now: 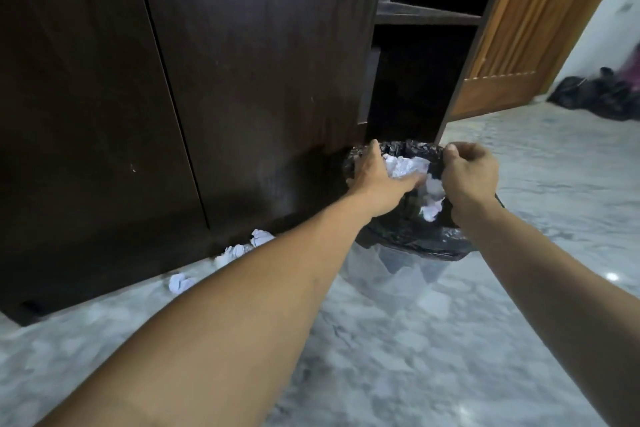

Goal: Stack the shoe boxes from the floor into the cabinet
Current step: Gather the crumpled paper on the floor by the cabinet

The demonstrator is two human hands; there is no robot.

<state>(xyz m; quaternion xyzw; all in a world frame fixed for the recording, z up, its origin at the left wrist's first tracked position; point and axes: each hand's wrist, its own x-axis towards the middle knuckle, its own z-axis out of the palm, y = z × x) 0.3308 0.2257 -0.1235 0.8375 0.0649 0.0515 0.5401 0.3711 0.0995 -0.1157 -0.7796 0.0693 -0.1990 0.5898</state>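
Note:
No shoe box is in view. The dark wooden cabinet point(242, 45) fills the left and centre, with shut doors and an open shelf bay point(426, 15) on its right. In front of that bay stands a clear bin point(398, 267) lined with a black bag point(415, 239) and holding crumpled white paper point(403, 165). My left hand point(377, 173) lies over the bag's left rim, fingers wrapped round its edge. My right hand point(467, 173) pinches the bag's right rim with curled fingers.
Crumpled paper balls point(239, 250) lie on the marble floor along the cabinet's base. A light wooden door point(512, 28) stands open right of the cabinet. Filled black bags point(599, 97) sit by the far right wall.

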